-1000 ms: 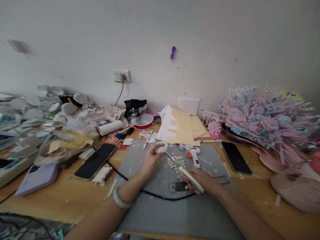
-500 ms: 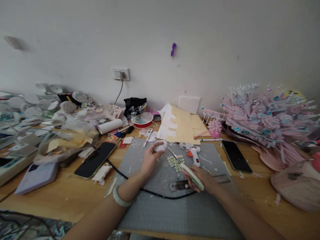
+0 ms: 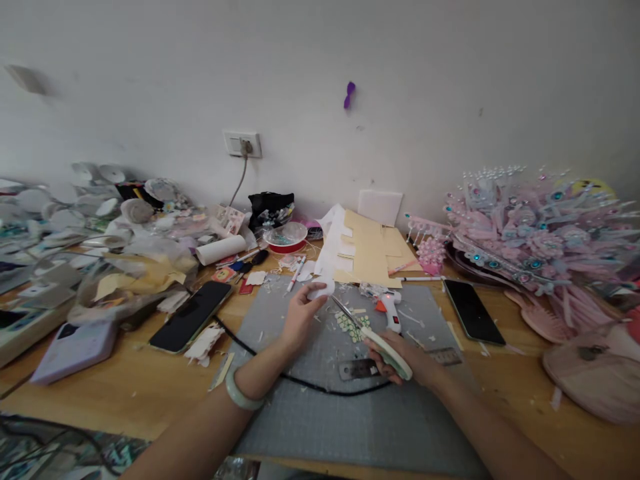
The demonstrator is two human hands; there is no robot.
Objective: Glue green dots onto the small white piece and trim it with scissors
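Note:
My left hand pinches a small white paper piece between thumb and fingers above the grey cutting mat. White-handled scissors are gripped in my right hand, their blades pointing up and left toward the paper's lower edge. Whether the blades touch the paper is hard to tell. Below the blades lie several small green-patterned pieces. A white glue gun with an orange part rests just beyond my right hand. Partly beneath that hand is a metal ruler.
A black cable curves across the mat. Phones lie at left and right. Cream card sheets and a red-rimmed bowl stand at the back. Pink beaded ornaments crowd the right side; a pink brush lies before them.
The scissor blades look spread slightly wider than before. The paper piece has shifted a little in my left hand; both hands stay nearly in place. The whole view has moved slightly.

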